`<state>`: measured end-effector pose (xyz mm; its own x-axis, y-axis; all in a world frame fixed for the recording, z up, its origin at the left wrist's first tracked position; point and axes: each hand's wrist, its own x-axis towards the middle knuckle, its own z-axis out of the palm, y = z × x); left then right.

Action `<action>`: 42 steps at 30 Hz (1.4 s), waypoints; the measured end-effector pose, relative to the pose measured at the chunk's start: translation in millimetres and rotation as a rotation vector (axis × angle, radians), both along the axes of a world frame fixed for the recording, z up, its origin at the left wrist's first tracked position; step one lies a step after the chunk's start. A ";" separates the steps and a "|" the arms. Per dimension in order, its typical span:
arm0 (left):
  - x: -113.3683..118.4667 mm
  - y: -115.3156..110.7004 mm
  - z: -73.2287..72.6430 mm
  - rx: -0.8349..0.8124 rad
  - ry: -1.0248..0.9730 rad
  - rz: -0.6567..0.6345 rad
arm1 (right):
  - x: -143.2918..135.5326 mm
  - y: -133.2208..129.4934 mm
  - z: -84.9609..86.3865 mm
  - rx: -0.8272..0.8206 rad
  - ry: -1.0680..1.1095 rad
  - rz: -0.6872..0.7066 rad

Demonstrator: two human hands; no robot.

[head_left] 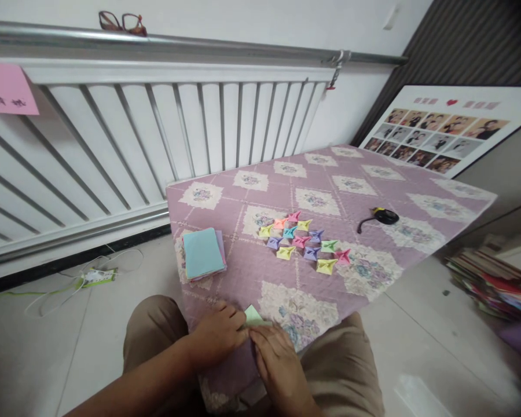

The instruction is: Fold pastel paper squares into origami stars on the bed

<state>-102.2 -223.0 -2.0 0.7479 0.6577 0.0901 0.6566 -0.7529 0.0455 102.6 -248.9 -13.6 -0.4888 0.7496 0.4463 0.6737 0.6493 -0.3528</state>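
Observation:
A piece of light green paper (252,314), folded to a point at its far end, lies at the near edge of the cloth-covered table. My left hand (219,336) is closed at its left side, with curled fingers on the paper's edge. From the right, my right hand (278,356) presses its fingers together over the near part, hiding much of the sheet. To the left, beyond my left hand, sits a stack of coloured paper squares (203,253) with a light blue one on top. Several small folded paper pieces (301,242) in mixed colours stand in a group farther off.
The table (260,278) wears a purple floral cloth. A black object with a short strap (385,216) lies on its right part. Behind are a white radiator (208,121) and a photo board (417,139). Cables with a power strip (98,277) lie on the floor at left.

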 end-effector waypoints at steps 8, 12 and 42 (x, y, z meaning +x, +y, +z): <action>-18.4 -14.7 10.2 0.032 -0.040 0.065 | 5.0 -3.3 -12.4 0.039 -0.055 0.056; -30.6 -23.3 8.7 0.016 -0.051 0.115 | 6.3 -2.3 -9.4 0.057 -0.075 0.077; 6.4 -11.4 7.8 -0.133 -0.042 0.432 | 8.6 42.4 16.6 -0.142 -0.360 0.017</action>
<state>-95.9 -234.4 5.8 0.4000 0.9165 0.0081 0.9047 -0.3962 0.1564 111.2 -206.5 3.0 -0.6086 0.7817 0.1363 0.7602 0.6236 -0.1824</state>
